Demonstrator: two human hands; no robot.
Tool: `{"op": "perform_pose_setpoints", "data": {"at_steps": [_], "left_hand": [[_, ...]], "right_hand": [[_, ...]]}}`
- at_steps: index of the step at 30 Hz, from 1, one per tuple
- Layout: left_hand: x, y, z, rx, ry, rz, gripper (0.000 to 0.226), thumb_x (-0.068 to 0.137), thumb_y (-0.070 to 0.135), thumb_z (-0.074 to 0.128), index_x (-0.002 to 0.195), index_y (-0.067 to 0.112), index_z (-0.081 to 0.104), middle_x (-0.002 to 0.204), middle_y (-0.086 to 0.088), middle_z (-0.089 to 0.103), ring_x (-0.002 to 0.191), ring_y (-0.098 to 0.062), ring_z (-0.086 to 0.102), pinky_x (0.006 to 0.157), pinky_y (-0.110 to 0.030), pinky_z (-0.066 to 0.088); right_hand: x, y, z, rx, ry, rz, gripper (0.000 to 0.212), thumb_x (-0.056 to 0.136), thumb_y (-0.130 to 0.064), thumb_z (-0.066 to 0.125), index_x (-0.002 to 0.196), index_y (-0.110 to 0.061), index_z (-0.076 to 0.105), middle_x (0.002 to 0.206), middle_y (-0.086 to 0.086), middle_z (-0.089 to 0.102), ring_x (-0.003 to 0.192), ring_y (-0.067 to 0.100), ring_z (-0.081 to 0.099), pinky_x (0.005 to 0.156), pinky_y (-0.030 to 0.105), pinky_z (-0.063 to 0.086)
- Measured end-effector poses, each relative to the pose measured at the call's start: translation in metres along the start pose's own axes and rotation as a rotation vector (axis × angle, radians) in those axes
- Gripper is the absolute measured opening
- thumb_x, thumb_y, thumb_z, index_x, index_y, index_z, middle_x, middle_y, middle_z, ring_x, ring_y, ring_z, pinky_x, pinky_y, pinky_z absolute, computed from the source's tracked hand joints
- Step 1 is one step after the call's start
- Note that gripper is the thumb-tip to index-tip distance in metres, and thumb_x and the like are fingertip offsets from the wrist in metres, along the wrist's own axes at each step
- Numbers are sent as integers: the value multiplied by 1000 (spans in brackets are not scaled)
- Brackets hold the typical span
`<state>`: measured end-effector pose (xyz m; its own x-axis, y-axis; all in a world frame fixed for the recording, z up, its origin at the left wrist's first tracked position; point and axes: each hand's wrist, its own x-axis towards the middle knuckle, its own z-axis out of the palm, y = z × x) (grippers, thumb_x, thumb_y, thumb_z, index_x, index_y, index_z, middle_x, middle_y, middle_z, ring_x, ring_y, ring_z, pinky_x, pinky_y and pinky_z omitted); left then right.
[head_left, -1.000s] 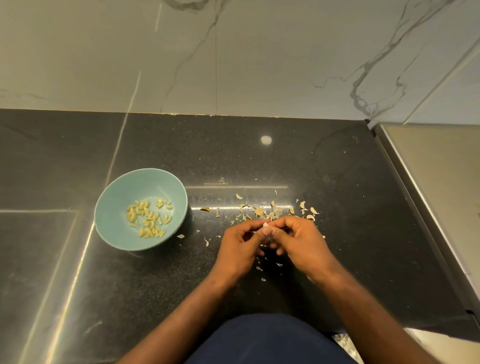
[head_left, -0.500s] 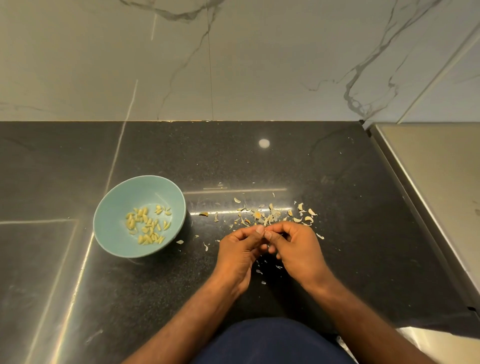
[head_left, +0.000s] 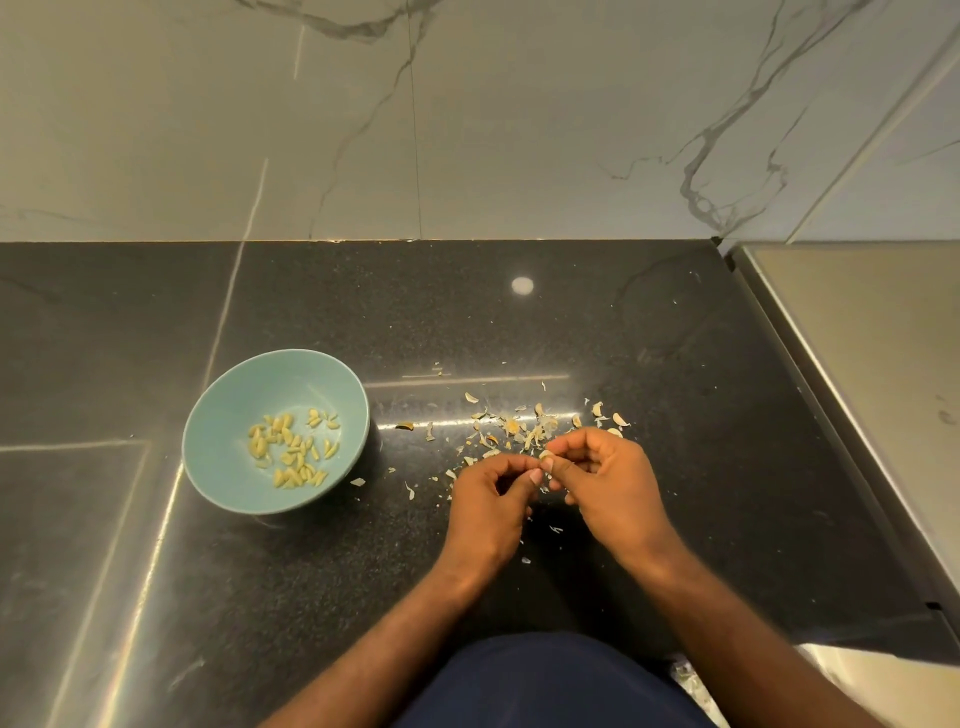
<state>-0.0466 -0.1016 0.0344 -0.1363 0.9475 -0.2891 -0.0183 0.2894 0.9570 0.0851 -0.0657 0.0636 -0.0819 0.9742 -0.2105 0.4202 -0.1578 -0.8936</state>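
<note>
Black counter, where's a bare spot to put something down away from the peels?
Bare counter runs along the wall, behind the teal bowl and peels. More lies left of the bowl and between the peels and the steel surface. It is crowded around the left hand and right hand, which pinch a pale piece amid peel scraps.

Home kitchen: black granite bench (head_left: 519, 322) against marble-veined wall tiles (head_left: 467, 119), steel surface (head_left: 872, 332) at the bench's right edge.
</note>
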Motion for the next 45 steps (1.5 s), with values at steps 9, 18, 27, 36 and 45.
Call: {"op": "perform_pose_setpoints", "data": {"at_steps": [9, 18, 27, 36, 45], "left_hand": [[-1, 3, -7, 10, -16, 74, 14, 95, 17, 65, 104, 20, 75, 88, 4, 77, 79, -12, 72, 69, -25, 57], [-1, 12, -16, 98, 57, 103, 20, 92, 13, 64, 93, 29, 75, 82, 8, 76, 77, -9, 72, 74, -35, 61], [-4, 14, -32, 268, 52, 90, 15, 87, 15, 68, 85, 27, 76, 70, 3, 73, 65, -16, 68, 62, -31, 57], [-11, 1, -47, 130, 34, -34, 17, 97, 15, 59, 86, 12, 72, 68, -4, 70, 55, -4, 62, 52, -18, 47], [-20, -33, -68, 234, 367, 138, 26, 98, 29, 59, 78, 16, 69, 65, -2, 64, 60, -25, 58, 59, -45, 51]], "right_hand": [[-5, 2, 3, -92, -22, -13, 13, 90, -12, 71, 96, -23, 75, 88, -7, 74, 81, 6, 70, 74, 26, 60], [-9, -8, 10, -328, -45, -305, 12, 94, -17, 67, 103, -22, 74, 90, -13, 69, 84, 2, 65, 75, 20, 56], [-10, -5, 17, -334, -118, -380, 14, 94, -10, 66, 101, -19, 74, 89, -9, 68, 85, 4, 63, 76, 19, 52], [-4, -9, 23, -228, -278, -250, 23, 93, -8, 66, 104, -27, 73, 91, -14, 70, 87, 0, 66, 77, 15, 52], [-6, 4, 34, -342, -459, 26, 10, 95, -17, 67, 89, -23, 71, 79, -4, 70, 69, 7, 67, 62, 26, 57]]}}
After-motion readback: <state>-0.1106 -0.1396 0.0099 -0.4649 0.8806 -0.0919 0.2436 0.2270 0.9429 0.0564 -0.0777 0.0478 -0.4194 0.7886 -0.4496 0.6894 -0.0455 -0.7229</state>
